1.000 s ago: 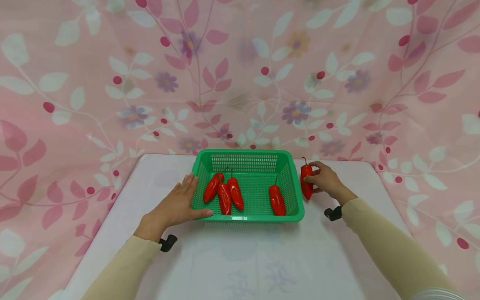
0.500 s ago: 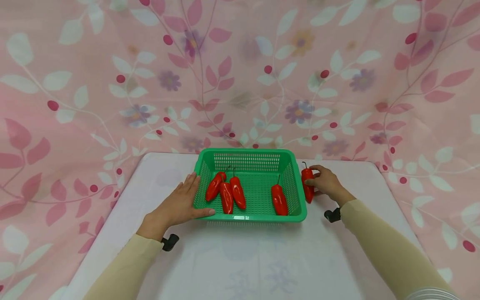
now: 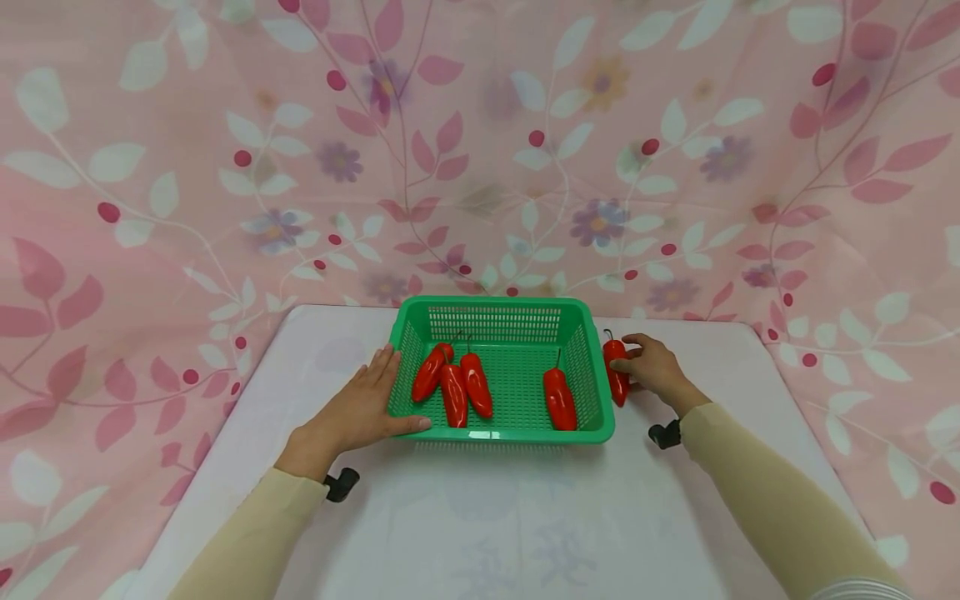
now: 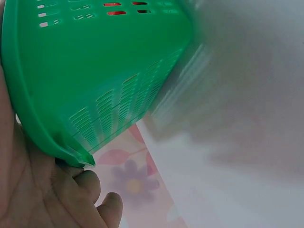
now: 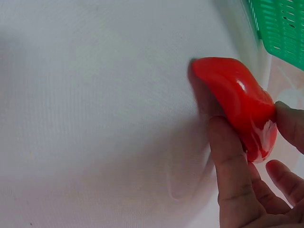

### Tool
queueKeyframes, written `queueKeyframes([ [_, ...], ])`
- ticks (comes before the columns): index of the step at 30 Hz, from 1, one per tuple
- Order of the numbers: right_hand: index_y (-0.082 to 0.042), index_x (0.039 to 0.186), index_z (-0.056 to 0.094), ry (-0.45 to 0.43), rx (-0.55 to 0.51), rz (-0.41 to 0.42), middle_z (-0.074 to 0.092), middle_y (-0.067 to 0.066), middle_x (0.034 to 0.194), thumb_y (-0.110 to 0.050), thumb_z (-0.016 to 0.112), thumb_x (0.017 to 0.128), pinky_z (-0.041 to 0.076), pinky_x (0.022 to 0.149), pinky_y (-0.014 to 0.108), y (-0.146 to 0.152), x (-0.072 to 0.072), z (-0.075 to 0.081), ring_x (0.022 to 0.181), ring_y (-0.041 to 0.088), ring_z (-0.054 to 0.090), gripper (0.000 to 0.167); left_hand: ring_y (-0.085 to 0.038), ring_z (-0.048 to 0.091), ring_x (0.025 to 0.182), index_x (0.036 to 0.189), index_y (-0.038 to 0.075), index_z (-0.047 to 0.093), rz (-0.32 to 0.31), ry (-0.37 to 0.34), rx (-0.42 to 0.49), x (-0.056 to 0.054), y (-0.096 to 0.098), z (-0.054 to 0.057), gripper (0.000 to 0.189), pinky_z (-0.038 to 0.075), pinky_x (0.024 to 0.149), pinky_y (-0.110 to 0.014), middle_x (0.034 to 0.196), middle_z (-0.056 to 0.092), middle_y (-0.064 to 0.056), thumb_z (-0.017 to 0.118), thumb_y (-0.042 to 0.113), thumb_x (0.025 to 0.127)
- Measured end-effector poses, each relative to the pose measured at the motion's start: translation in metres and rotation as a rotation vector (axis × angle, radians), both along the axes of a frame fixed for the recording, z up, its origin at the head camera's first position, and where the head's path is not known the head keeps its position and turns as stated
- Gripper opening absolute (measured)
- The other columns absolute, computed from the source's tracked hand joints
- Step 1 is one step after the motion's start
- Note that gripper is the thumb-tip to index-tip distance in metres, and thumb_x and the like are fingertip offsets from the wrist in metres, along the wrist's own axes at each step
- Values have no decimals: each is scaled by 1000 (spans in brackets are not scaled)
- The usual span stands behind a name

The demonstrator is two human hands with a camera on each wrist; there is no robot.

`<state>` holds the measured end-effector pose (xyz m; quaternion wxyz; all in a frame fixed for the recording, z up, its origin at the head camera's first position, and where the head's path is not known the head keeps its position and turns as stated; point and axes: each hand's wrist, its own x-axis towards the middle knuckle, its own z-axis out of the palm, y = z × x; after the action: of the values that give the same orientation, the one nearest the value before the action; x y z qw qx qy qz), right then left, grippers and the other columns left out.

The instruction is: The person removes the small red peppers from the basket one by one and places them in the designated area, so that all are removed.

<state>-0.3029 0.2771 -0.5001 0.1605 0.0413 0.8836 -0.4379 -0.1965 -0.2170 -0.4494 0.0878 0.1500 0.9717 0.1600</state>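
Note:
My left hand [image 3: 360, 408] rests with straight fingers along the left rim of a green plastic basket [image 3: 510, 436], its thumb on the front left corner. The left wrist view shows the palm up against the basket's rim [image 4: 28, 109]. Just right of the basket, my right hand [image 3: 654, 365] pinches a glossy red pepper [image 3: 617, 379] with a curved dark stem. In the right wrist view thumb and fingers sit on either side of the red pepper [image 5: 237, 97], whose tip lies right at the white tabletop.
Inside the basket, several more red peppers lie: a cluster on the left, including one red pepper [image 3: 453, 396], and a single red pepper [image 3: 559, 400] on the right. The table [image 3: 480, 517] has a white cover. A pink floral cloth [image 3: 480, 167] hangs behind.
The right hand has lowered slightly toward me with the pepper, which stays right of the basket. The left hand keeps its place on the rim. The whole view has shifted a little.

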Motion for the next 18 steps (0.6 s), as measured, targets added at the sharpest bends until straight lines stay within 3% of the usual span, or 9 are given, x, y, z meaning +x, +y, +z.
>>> queueKeyframes([
  [18,1,160,34,67,91,3,46,33,150,-34,69,102,66,88,43,2,3,1,116,42,67,76,-42,11,163,167,-3,14,-4,-3,6,0,0,0,132,17,131,-58,177,8,-21,68,82,82],
])
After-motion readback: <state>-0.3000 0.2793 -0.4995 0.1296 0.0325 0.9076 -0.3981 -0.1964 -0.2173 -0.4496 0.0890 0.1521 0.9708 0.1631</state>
